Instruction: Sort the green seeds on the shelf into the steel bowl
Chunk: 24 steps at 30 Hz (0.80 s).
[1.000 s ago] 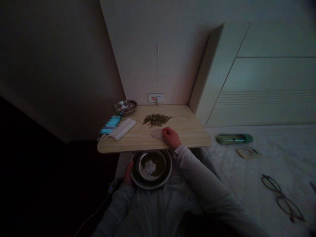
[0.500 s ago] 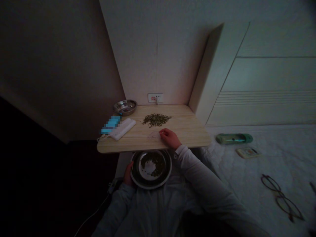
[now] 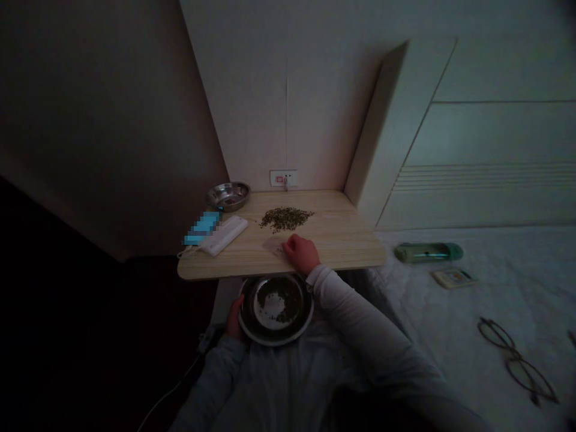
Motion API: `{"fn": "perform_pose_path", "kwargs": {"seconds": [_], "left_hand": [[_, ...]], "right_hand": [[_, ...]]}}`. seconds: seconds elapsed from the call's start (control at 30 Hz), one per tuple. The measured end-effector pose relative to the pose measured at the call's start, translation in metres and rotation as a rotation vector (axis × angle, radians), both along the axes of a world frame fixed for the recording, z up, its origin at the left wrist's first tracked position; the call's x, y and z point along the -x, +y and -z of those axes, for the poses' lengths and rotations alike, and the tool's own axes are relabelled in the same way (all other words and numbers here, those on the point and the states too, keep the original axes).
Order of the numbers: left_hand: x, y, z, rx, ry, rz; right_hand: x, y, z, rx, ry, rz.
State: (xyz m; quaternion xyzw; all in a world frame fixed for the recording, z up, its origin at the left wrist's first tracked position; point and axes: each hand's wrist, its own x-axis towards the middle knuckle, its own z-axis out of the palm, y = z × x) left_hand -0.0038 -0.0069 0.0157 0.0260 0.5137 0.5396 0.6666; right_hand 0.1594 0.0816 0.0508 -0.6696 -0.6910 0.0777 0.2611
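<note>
My left hand [image 3: 234, 318] grips the rim of a steel bowl [image 3: 275, 307] held just below the front edge of a small wooden table [image 3: 342, 240]. Dark green beans lie inside the bowl. My right hand [image 3: 300, 253] rests on the table near its front edge, fingers curled on a small pale card [image 3: 272, 246]. A pile of green beans [image 3: 284, 218] lies on the table behind that hand, a few loose beans by the card.
An empty steel bowl [image 3: 228, 195] stands at the table's back left, beside a white power strip [image 3: 224, 235] and a blurred blue item [image 3: 201, 228]. A wall socket [image 3: 283, 178] is behind. On the bed: a green case [image 3: 427, 252], a small box [image 3: 453, 278], glasses [image 3: 517, 360].
My right hand has slid left and toward the front edge of the table, taking the pale card with it. The bowl and my left hand have stayed put.
</note>
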Motion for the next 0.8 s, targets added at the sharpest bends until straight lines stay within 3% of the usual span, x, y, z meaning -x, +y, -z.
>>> {"fn": "perform_pose_path", "kwargs": {"seconds": [0.27,0.8], "left_hand": [[0.001,0.0,0.002,-0.029,-0.039,0.022],[0.002,0.002,0.006,0.002,-0.078,0.066]], "right_hand": [[-0.007,-0.001,-0.002,0.071,-0.108,0.12],[-0.027,-0.002,0.002,0.085,-0.05,0.236]]}}
